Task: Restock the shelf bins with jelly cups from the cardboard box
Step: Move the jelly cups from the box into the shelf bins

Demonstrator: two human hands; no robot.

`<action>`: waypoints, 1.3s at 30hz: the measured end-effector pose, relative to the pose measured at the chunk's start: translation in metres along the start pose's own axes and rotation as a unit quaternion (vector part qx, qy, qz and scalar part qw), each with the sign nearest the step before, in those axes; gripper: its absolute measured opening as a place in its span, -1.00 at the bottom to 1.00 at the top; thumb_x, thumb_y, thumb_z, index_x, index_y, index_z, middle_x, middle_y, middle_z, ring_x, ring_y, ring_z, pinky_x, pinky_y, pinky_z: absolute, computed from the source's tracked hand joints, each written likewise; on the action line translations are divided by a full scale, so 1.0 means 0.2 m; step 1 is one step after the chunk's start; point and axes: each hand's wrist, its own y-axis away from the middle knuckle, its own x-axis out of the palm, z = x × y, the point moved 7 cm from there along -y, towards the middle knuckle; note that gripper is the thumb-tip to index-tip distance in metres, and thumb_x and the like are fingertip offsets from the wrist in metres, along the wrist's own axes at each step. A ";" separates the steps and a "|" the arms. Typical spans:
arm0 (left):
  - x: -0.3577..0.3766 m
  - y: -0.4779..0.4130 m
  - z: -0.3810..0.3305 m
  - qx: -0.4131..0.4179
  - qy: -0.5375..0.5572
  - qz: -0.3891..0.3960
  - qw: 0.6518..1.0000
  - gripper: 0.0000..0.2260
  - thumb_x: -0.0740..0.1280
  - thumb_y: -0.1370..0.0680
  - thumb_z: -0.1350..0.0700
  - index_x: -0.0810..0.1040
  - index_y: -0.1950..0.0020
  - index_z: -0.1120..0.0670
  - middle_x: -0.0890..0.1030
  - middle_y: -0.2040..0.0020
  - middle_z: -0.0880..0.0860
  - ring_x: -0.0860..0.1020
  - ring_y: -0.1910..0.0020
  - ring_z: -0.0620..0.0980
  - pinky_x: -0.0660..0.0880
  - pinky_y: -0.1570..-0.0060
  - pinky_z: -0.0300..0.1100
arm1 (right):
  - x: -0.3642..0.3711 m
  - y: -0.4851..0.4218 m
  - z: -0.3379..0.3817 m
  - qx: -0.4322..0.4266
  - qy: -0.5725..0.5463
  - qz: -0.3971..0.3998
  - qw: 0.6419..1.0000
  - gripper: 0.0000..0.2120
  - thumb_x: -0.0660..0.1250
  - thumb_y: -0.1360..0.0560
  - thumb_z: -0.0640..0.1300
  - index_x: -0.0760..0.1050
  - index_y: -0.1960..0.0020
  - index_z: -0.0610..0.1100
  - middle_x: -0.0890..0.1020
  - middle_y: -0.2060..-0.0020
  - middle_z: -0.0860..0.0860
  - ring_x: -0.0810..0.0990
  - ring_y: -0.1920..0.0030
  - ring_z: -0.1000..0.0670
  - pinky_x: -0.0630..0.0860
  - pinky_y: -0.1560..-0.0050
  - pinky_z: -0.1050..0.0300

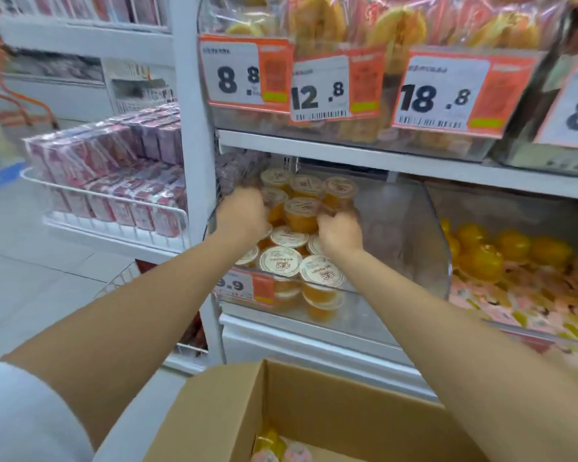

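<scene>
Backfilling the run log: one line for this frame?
stage: stocking | left hand: among jelly cups in clear bin | right hand: at cups | grip: unclear | cardboard box: open

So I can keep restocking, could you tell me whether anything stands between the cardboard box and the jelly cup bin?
Nothing visible does. Only the low front wall of the clear bin faces the cardboard box, and both arms reach over it, left hand and right hand among the jelly cups.
</scene>
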 end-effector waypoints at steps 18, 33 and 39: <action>-0.02 0.16 -0.04 0.007 0.061 -0.012 0.998 -0.62 0.21 -0.58 0.15 0.34 -0.41 0.12 0.43 -0.32 0.19 0.46 -0.23 0.12 0.43 -0.21 0.06 | -0.14 0.19 0.05 -0.110 0.042 -0.028 0.993 -0.79 0.26 -0.51 -0.22 0.61 -0.07 -0.08 0.57 -0.06 0.01 0.56 0.03 0.03 0.47 0.00 0.18; 0.60 1.31 -0.32 -0.045 0.185 0.282 0.940 -0.90 0.26 -0.52 0.15 0.52 0.18 0.05 0.59 0.17 0.01 0.58 0.07 0.06 0.55 0.02 -0.07 | -0.47 1.15 -1.10 0.077 0.150 0.173 0.970 -0.84 0.25 -0.48 -0.22 0.61 0.09 -0.07 0.66 0.22 0.00 0.62 0.14 -0.05 0.55 0.09 0.11; 1.17 1.67 -0.33 -0.105 0.166 0.412 0.890 -0.85 0.26 -0.51 0.15 0.57 0.22 0.00 0.65 0.14 0.01 0.62 0.06 0.04 0.58 -0.01 -0.07 | -0.48 1.40 -1.91 0.300 0.184 0.246 0.903 -0.86 0.23 -0.51 -0.29 0.56 0.01 -0.19 0.62 -0.10 -0.19 0.56 -0.06 -0.14 0.47 -0.06 0.09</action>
